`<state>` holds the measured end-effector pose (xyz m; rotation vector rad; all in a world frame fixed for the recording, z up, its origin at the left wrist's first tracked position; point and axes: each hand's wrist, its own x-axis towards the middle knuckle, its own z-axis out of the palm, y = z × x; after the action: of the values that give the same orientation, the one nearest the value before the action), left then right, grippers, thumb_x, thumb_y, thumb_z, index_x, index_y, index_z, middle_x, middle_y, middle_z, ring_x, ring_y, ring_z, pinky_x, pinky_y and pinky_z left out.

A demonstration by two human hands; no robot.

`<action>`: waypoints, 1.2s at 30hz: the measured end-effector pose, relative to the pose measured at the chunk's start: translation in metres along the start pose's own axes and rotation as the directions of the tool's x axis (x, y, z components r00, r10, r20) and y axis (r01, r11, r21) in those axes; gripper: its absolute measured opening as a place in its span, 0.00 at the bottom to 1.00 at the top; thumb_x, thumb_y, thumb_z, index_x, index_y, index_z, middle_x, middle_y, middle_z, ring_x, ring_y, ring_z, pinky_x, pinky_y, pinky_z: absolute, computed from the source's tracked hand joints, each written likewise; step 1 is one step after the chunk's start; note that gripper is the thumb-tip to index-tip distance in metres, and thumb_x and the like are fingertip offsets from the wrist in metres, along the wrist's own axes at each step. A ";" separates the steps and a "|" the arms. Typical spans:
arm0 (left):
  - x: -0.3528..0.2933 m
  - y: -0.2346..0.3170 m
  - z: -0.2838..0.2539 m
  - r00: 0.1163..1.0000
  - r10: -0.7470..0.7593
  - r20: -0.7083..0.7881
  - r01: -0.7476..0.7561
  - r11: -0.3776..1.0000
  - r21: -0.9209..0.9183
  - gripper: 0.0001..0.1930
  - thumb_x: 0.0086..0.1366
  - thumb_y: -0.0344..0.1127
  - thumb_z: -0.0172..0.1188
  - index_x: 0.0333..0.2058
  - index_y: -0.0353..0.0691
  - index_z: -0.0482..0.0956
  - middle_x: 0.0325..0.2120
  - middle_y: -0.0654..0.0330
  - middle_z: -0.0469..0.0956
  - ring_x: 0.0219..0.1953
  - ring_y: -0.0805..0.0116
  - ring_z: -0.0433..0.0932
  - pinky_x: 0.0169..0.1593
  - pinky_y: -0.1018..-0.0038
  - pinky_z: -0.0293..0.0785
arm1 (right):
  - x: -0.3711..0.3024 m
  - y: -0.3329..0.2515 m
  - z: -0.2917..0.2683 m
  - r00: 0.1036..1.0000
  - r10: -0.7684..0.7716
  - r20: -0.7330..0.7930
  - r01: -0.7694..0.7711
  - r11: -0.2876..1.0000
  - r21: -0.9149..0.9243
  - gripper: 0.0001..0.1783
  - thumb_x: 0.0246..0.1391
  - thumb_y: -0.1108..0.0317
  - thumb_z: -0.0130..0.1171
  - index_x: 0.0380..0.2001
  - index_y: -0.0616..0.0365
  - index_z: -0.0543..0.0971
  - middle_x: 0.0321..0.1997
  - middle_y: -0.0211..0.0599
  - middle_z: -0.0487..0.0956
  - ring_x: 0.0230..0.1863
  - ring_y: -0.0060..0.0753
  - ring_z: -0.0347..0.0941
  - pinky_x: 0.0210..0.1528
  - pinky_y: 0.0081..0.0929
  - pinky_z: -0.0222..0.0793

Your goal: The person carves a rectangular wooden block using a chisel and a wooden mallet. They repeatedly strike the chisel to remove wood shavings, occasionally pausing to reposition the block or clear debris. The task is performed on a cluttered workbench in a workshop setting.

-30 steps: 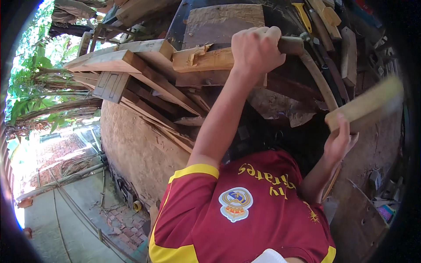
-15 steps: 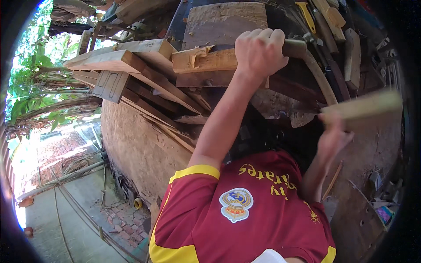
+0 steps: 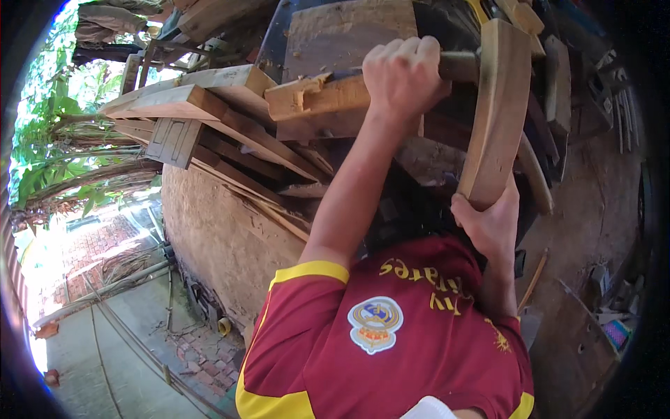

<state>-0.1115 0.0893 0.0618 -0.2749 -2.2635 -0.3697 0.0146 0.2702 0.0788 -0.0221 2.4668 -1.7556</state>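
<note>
My left hand [image 3: 405, 73] is wrapped round what looks like a chisel, mostly hidden by the fist; its thick brown end [image 3: 459, 66] sticks out to the right. A thin dark edge left of the knuckles lies along a wooden piece [image 3: 328, 96], whose upper face has a raised, splintered patch. In my right hand [image 3: 490, 218] a thick rectangular wooden block [image 3: 497, 115] is gripped by its lower end and stands nearly upright. Its upper part is at the brown end, seemingly touching it. Behind the block a curved wooden length [image 3: 536, 174] shows partly.
A wide board [image 3: 349, 35] lies beyond my left hand. Stacked beams [image 3: 188, 101] and a small panelled wooden piece [image 3: 174, 142] fill the left side. A yellow-handled tool [image 3: 479, 10] and wood offcuts [image 3: 557, 84] lie at the far right.
My right hand has swung the wooden block leftward and turned it from nearly level to nearly upright, against the brown end. My left hand and the wooden piece have shifted slightly left.
</note>
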 end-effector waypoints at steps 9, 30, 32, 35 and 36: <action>0.001 0.001 0.002 1.000 -0.004 -0.025 0.003 1.000 -0.006 0.11 0.34 0.37 0.66 0.20 0.47 0.74 0.16 0.61 0.75 0.21 0.57 0.77 0.26 0.65 0.72 | 0.013 0.036 -0.026 0.890 0.135 -0.436 0.023 0.941 0.338 0.26 0.45 0.74 0.64 0.48 0.71 0.70 0.37 0.38 0.77 0.34 0.28 0.76 0.31 0.24 0.73; 0.000 0.001 -0.004 0.999 -0.019 -0.029 0.020 1.000 0.010 0.10 0.36 0.37 0.66 0.18 0.46 0.73 0.16 0.61 0.75 0.20 0.58 0.77 0.26 0.64 0.71 | 0.001 0.034 -0.057 0.957 0.211 -0.200 -0.113 0.905 0.411 0.24 0.38 0.74 0.65 0.43 0.68 0.74 0.33 0.36 0.78 0.24 0.25 0.73 0.28 0.21 0.69; 0.000 0.003 -0.002 0.999 -0.015 -0.032 0.015 1.000 -0.002 0.11 0.36 0.37 0.66 0.18 0.46 0.73 0.16 0.61 0.75 0.21 0.58 0.77 0.26 0.64 0.71 | 0.012 0.048 -0.044 0.917 0.222 -0.331 -0.062 0.900 0.432 0.20 0.39 0.74 0.66 0.40 0.65 0.74 0.31 0.35 0.78 0.25 0.22 0.73 0.25 0.20 0.68; 0.002 0.002 0.002 1.000 -0.023 -0.017 0.023 1.000 0.005 0.11 0.35 0.37 0.67 0.19 0.46 0.73 0.16 0.61 0.75 0.21 0.57 0.77 0.27 0.64 0.72 | 0.009 0.033 -0.011 0.986 0.112 -0.119 -0.093 0.983 0.156 0.27 0.35 0.73 0.68 0.43 0.66 0.74 0.31 0.34 0.77 0.26 0.22 0.73 0.26 0.21 0.69; 0.001 0.001 0.001 1.000 -0.030 -0.008 0.031 1.000 0.008 0.11 0.35 0.37 0.67 0.19 0.46 0.74 0.16 0.61 0.75 0.22 0.57 0.77 0.27 0.64 0.72 | 0.003 0.011 -0.001 0.999 0.032 0.013 -0.032 0.999 0.019 0.30 0.32 0.72 0.70 0.45 0.66 0.74 0.31 0.34 0.77 0.26 0.23 0.73 0.27 0.21 0.69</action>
<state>-0.1128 0.0908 0.0622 -0.2348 -2.2633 -0.3774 0.0118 0.2750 0.0685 0.0081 2.4275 -1.7603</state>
